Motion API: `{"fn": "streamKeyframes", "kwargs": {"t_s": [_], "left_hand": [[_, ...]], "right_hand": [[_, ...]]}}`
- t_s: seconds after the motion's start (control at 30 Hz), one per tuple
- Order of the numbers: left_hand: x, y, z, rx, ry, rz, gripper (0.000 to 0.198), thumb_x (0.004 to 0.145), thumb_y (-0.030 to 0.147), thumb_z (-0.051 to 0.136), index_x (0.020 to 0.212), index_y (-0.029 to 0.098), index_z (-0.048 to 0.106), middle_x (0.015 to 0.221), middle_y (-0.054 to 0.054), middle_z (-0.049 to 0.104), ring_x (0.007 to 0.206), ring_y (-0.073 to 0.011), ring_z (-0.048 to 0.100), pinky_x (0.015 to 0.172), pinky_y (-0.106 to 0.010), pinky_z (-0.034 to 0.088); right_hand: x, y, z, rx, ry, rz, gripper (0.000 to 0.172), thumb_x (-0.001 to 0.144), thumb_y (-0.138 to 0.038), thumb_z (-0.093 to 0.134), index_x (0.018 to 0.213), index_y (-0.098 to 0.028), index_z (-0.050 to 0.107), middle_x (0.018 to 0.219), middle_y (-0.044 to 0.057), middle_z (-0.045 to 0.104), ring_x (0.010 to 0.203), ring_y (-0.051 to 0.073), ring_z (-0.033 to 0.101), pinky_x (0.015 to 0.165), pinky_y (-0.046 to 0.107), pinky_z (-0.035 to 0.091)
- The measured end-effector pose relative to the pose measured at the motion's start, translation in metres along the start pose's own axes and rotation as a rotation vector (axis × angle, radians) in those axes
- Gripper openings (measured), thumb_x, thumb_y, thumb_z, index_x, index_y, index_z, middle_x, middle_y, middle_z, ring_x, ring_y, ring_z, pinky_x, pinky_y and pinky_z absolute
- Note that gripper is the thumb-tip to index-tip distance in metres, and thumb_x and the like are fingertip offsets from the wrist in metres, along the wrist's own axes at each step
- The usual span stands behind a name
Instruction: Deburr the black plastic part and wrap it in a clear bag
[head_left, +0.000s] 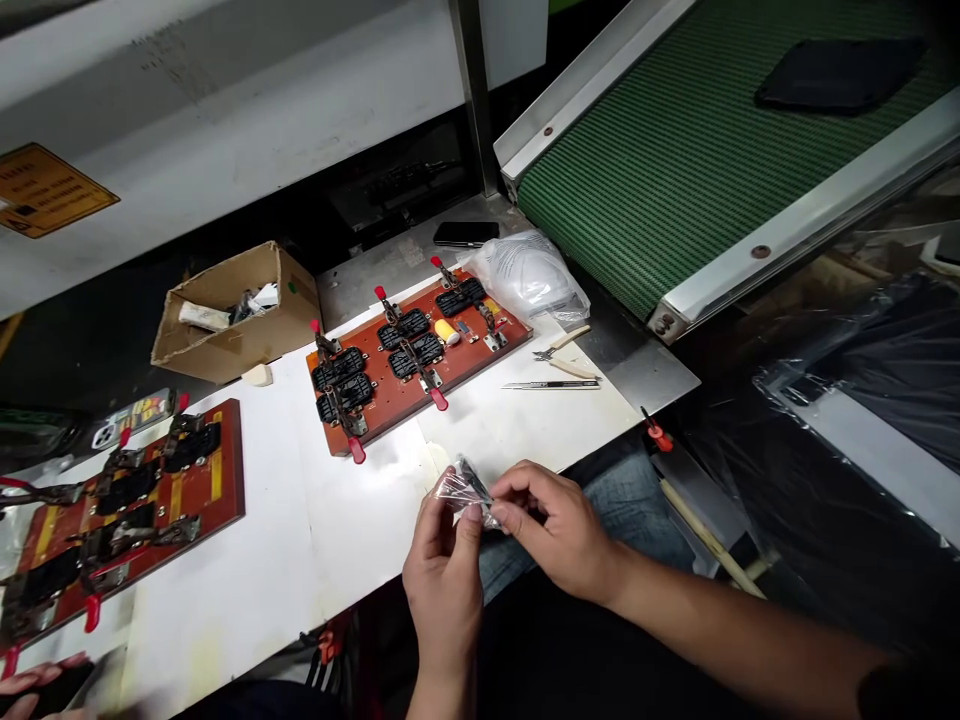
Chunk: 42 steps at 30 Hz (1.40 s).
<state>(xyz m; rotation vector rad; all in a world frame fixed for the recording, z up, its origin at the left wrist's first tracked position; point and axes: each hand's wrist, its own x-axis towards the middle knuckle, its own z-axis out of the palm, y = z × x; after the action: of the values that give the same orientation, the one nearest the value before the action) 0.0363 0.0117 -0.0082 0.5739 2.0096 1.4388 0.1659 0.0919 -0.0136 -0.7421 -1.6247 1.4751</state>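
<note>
Head view had both of my hands low in the frame, at about 6 o'clock, meeting over the near edge of the white worktop (300,520). My left hand (444,575) was curled nearly closed, thumb and fingertips pinching a small clear plastic packet (463,492) with something dark inside it; what the dark piece was, I could not tell. My right hand (559,530) came in from 4 o'clock, fingers bent and closed on the same packet from its right side, so the packet was held between the two hands just above the table edge and my denim-clad lap.

Up at 12 o'clock from the hands lay a red-brown fixture board (465,365) set with black parts and toggle clamps with red handles. At 1 o'clock from the hands, a slim knife (551,385) and a pair of snips (562,345) lay on the white top, just right of that board, and a crumpled clear bag (525,275) sat beyond them. A green conveyor belt (675,170) ran off towards 2 o'clock, with a dark flat piece (840,72) riding on it.

Over at 9 o'clock lay a second fixture board (217,480), and a cardboard box (240,340) sat at 11 o'clock. Another person's fingers (37,680) showed at the far 8 o'clock corner.
</note>
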Motion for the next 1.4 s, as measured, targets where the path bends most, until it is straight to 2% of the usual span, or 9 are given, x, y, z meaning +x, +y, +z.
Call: {"fn": "streamKeyframes", "kwargs": {"t_s": [0.33,0.47,0.57,0.7,0.77,0.83,0.97,1.13,1.4], "left_hand": [[0.018,0.016,-0.009,-0.560,-0.048,-0.107,0.058,0.072,0.024,0.092,0.126,0.026,0.072,0.103,-0.003,0.074,0.072,-0.0108,0.069,0.067,-0.020,0.061],[0.010,0.002,-0.013,-0.518,-0.092,-0.093,0.044,0.075,0.026,0.091,0.114,0.025,0.070,0.108,-0.003,0.072,0.085,-0.0137,0.072,0.076,-0.023,0.063],[0.004,-0.016,-0.024,-0.470,-0.016,-0.119,0.038,0.073,0.025,0.092,0.101,0.022,0.066,0.102,-0.002,0.072,0.085,-0.0144,0.072,0.075,-0.023,0.063],[0.008,-0.024,-0.045,-0.467,0.120,-0.036,0.028,0.078,0.027,0.085,0.095,0.023,0.064,0.106,-0.003,0.074,0.097,-0.0207,0.074,0.080,-0.027,0.062],[0.011,-0.018,-0.050,-0.356,0.005,0.021,0.034,0.090,0.043,0.076,0.118,0.026,0.068,0.131,-0.008,0.070,0.125,-0.0288,0.067,0.094,-0.035,0.061],[0.012,-0.009,-0.050,-0.152,-0.316,-0.044,0.052,0.092,0.055,0.073,0.135,0.026,0.067,0.139,-0.011,0.067,0.131,-0.0309,0.062,0.101,-0.037,0.056],[0.009,-0.002,-0.034,0.119,-0.843,-0.284,0.037,0.094,0.053,0.073,0.102,0.017,0.076,0.092,-0.005,0.070,0.085,-0.0175,0.060,0.080,-0.027,0.047],[-0.001,-0.015,-0.013,0.093,-0.773,-0.231,0.037,0.097,0.052,0.069,0.089,0.016,0.072,0.074,0.002,0.056,0.069,-0.0108,0.042,0.068,-0.023,0.036],[-0.001,-0.006,0.004,0.140,-0.738,-0.211,0.040,0.092,0.056,0.071,0.104,0.019,0.081,0.096,-0.009,0.078,0.090,-0.0260,0.069,0.096,-0.038,0.055]], "right_hand": [[-0.014,0.041,-0.004,0.453,-0.404,0.734,0.076,0.097,-0.087,0.042,0.097,-0.014,0.065,0.076,0.007,0.072,0.048,0.010,0.055,0.040,0.019,0.037],[-0.012,0.043,0.009,0.791,-0.174,0.729,0.062,0.091,-0.077,0.068,0.102,-0.017,0.060,0.083,0.003,0.068,0.055,0.009,0.055,0.041,0.016,0.038],[0.002,0.041,0.001,0.697,-0.008,0.612,0.050,0.088,-0.060,0.083,0.099,-0.018,0.057,0.074,-0.004,0.058,0.058,0.007,0.052,0.046,0.015,0.038],[0.021,0.037,-0.028,0.412,-0.122,0.498,0.045,0.091,-0.057,0.080,0.101,-0.018,0.060,0.071,-0.006,0.054,0.058,0.009,0.050,0.049,0.019,0.042],[0.027,0.033,-0.038,0.336,-0.264,0.488,0.043,0.091,-0.055,0.078,0.100,-0.017,0.060,0.070,-0.006,0.054,0.058,0.009,0.049,0.051,0.020,0.041],[0.031,0.029,-0.042,0.314,-0.366,0.469,0.039,0.091,-0.051,0.079,0.096,-0.016,0.061,0.075,-0.004,0.057,0.065,0.010,0.053,0.057,0.020,0.043],[0.033,0.031,-0.043,0.306,-0.373,0.495,0.042,0.090,-0.054,0.081,0.097,-0.017,0.060,0.077,-0.004,0.060,0.065,0.009,0.054,0.057,0.019,0.043],[0.017,0.048,-0.045,0.427,-0.276,0.616,0.064,0.091,-0.072,0.073,0.119,-0.017,0.056,0.071,-0.005,0.060,0.053,0.009,0.053,0.047,0.018,0.041],[-0.004,0.066,-0.047,0.735,-0.327,0.651,0.061,0.085,-0.068,0.082,0.110,-0.016,0.062,0.079,-0.003,0.059,0.056,0.005,0.046,0.047,0.015,0.035]]}}
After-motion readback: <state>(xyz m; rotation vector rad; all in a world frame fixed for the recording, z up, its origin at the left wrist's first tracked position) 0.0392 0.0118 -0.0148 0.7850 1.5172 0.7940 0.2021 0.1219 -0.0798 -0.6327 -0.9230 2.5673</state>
